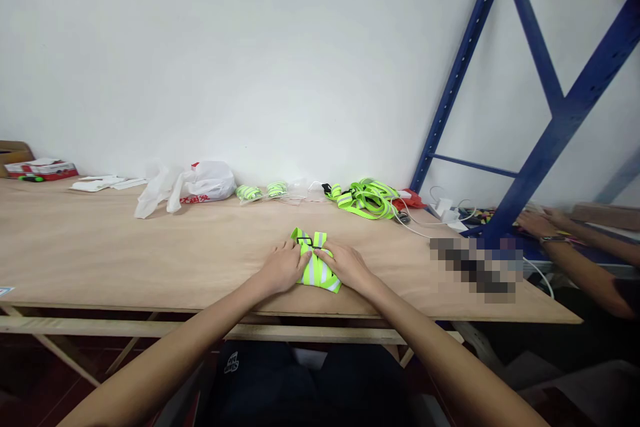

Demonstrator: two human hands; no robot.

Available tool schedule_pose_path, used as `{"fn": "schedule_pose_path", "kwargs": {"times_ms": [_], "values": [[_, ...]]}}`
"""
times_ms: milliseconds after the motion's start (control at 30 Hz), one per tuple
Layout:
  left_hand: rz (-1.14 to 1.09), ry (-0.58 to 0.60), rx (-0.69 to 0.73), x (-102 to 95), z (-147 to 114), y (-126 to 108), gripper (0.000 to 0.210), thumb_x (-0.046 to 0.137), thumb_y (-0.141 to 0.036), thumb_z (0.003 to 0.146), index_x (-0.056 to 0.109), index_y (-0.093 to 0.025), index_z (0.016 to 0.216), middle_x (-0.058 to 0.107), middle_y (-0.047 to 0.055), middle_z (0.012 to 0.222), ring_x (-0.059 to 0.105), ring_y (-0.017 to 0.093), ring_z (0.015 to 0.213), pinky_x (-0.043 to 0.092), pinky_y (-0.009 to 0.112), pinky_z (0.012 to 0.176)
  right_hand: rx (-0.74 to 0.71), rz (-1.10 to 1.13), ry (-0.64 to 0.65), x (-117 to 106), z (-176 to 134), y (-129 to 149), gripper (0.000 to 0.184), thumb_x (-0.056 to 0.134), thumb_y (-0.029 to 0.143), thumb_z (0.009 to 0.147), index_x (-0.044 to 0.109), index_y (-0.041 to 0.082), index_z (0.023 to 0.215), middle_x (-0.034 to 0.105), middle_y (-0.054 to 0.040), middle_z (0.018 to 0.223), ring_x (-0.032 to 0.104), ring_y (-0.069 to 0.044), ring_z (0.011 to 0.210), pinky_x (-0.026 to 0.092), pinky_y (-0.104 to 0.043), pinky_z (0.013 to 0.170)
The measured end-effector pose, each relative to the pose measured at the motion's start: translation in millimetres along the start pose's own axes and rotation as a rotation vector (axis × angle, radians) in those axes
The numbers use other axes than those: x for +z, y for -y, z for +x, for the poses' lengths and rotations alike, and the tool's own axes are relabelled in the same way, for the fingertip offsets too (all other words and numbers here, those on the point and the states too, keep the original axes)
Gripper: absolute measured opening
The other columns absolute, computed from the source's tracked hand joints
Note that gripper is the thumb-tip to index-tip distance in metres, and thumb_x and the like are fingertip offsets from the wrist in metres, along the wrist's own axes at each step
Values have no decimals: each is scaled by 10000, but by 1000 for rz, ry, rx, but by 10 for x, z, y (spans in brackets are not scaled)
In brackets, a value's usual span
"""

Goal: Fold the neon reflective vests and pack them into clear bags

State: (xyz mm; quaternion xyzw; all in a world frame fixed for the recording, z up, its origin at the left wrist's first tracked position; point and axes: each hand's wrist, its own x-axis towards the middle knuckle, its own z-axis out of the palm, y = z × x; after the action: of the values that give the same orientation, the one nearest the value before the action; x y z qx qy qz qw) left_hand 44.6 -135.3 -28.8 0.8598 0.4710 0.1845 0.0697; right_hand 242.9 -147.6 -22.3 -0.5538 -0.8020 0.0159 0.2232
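Note:
A neon-yellow reflective belt point(317, 273) with grey stripes lies on the table in front of me, folded into a flat bundle. A black buckle point(305, 241) shows at its top, where two short strap ends stick out. My left hand point(285, 265) grips the bundle's left side, its thumb resting on top. From the right, my right hand point(346, 263) holds the other side, thumb also on the strap near the buckle. Both hands have their fingers curled; some fingertips are hidden at the bundle's edges.
Behind the hands lie a loose heap of reflective straps point(367, 199), two small bagged bundles point(249, 193) and a white plastic bag point(210, 180). A blue metal rack point(555, 107) rises at right, a white cable point(415, 229) near it. A co-worker's hands point(535, 223) are at far right.

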Motion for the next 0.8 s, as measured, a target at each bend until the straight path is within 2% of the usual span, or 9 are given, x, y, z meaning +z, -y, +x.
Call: {"fn": "schedule_pose_path", "kwargs": {"times_ms": [133,267,333,433,500,600,667,800], "values": [[121,-81,-73,23,-41,-21,595,281,-532,1035,504,-56,1313,563,248,1292,544,365,1176,425,517,980,-2,-204,-114,51,-34,40,296,513,458,1004,609,187,1073,675,-94,1055,660,-216,899,429,-260,654],[82,-142,-59,45,-38,-9,603,333,-507,1034,350,-100,1478,457,239,1451,475,355,1293,410,514,1021,-105,-252,-164,72,-201,-30,298,536,432,989,613,174,1117,659,-116,1056,656,-252,939,517,-329,715],[77,-160,-40,40,-31,-18,545,364,-471,1036,378,-125,1457,446,217,1466,469,340,1302,407,502,1037,-187,-223,-173,68,-295,-93,297,543,389,986,625,169,1167,658,-152,1163,645,-285,1055,541,-414,849],[114,-176,2,11,-32,-65,395,403,-400,1034,513,-133,1303,501,190,1404,495,323,1264,414,472,1042,-269,-123,-142,48,-398,-151,378,510,368,1000,588,153,1302,586,-190,1378,558,-309,1279,478,-496,1042],[132,-146,16,-10,-52,-102,320,388,-355,1038,569,-136,1184,570,176,1302,558,304,1175,443,442,1004,-279,-32,-67,29,-437,-145,465,499,398,1003,523,152,1397,555,-191,1432,524,-297,1335,461,-490,1082],[101,-85,34,-28,-126,-127,326,325,-341,1051,591,-158,1094,656,141,1135,619,278,1057,463,417,961,-255,75,25,1,-464,-83,625,558,477,965,410,179,1494,500,-185,1485,484,-290,1377,444,-477,1112],[53,-55,56,-43,-200,-118,353,301,-358,1052,585,-162,1126,678,139,1137,616,286,1092,450,429,984,-231,119,59,-8,-466,-24,675,598,495,939,385,190,1501,474,-181,1493,455,-288,1397,427,-471,1128],[-71,29,62,-140,-383,-95,429,283,-354,1039,477,-130,1348,626,175,1325,599,300,1188,420,468,1038,-228,163,62,25,-484,97,714,662,479,900,370,208,1493,460,-171,1480,446,-287,1397,428,-468,1129]]}}
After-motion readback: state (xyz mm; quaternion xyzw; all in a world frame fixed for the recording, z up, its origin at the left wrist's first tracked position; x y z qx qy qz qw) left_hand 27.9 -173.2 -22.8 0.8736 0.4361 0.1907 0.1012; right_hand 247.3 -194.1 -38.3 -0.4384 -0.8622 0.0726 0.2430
